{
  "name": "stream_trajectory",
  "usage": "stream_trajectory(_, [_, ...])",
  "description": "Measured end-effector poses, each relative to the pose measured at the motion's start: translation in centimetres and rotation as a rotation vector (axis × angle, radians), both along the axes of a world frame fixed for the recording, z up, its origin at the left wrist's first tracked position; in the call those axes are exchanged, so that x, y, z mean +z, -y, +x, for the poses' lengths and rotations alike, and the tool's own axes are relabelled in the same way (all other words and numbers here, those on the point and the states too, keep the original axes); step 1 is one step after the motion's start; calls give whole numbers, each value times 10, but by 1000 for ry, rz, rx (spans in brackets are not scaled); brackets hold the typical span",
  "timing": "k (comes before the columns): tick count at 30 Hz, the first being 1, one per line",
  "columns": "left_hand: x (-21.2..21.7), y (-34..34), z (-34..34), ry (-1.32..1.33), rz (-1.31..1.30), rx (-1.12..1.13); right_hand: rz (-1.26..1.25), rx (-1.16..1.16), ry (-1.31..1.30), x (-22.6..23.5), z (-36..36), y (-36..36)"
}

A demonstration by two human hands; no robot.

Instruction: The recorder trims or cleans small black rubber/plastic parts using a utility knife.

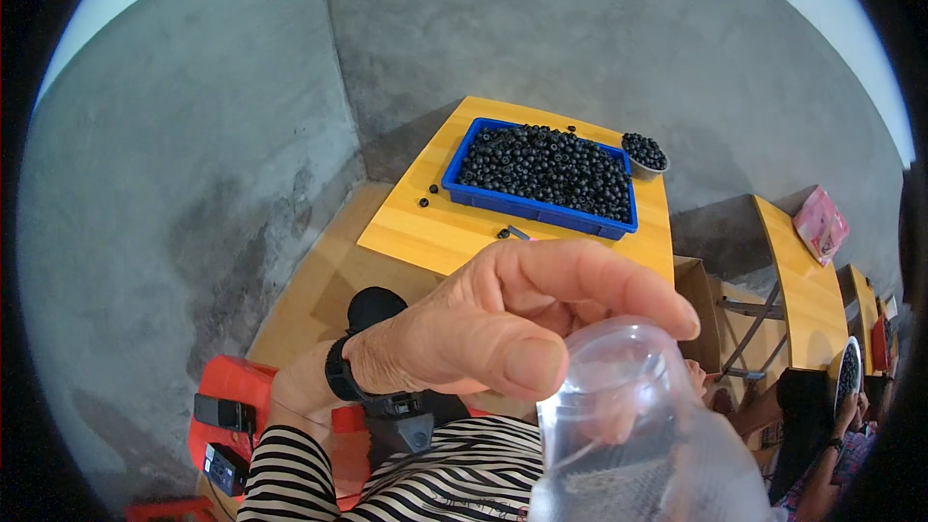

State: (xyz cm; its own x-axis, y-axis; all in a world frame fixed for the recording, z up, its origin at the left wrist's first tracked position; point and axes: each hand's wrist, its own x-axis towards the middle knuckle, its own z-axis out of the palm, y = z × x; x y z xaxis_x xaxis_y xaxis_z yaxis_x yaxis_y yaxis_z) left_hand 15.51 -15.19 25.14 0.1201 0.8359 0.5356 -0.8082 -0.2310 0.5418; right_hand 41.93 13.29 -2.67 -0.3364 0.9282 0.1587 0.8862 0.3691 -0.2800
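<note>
My left hand [483, 329] is raised close to the camera, thumb and fingers wrapped around the mouth of a clear plastic bottle [628, 425]. The sleeve is black-and-white striped and a black band circles the wrist. Below and beyond the hand, a yellow wooden table [435, 232] carries a blue tray [527, 203] filled with small black ring-shaped pieces. A small grey bowl [645, 157] of the same pieces stands at the tray's far right corner. My right hand is out of view.
A few loose black pieces [425, 195] lie on the table left of the tray. A red stool [227, 406] with black devices sits at lower left. At the right are a cardboard box [698, 309], more yellow tables, a pink package [820, 222] and another person's hand [851, 411].
</note>
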Motion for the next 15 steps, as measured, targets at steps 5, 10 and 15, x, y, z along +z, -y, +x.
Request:
stream_trajectory(5, [-17, -3, -5, -87, 60, 52, 3, 8, 27, 3, -1, 3])
stream_trajectory(10, [-29, 1, -7, -114, -17, 44, -2, 18, 41, 1, 0, 1])
stream_trajectory(15, [-51, 0, -6, -30, -47, 68, -25, 26, 71, -1, -2, -2])
